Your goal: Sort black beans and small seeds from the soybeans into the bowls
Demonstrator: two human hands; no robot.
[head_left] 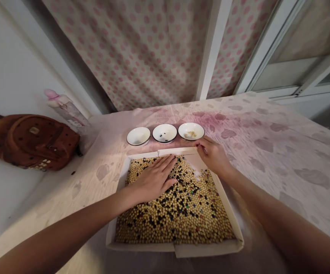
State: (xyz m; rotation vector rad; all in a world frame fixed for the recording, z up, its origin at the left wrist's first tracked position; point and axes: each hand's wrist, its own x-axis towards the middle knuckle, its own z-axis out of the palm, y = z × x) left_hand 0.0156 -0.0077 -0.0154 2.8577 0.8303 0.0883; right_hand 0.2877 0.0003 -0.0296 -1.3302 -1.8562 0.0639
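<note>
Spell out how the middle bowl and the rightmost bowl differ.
The middle bowl holds a few black pieces, while the rightmost bowl holds pale yellowish ones. The middle bowl's contents are sparse; the rightmost bowl's form a larger patch. The middle bowl stands mid-row; the rightmost bowl ends it, close to the right hand. Both are white inside with a dark rim.

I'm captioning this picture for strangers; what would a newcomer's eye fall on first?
Probably the shallow white box at lower centre, spread with small pale and dark pieces, the left hand flat on them and the right hand at its far right corner. Just beyond stand three dark-rimmed white bowls in a row. A brown backpack stands out at far left.
</note>
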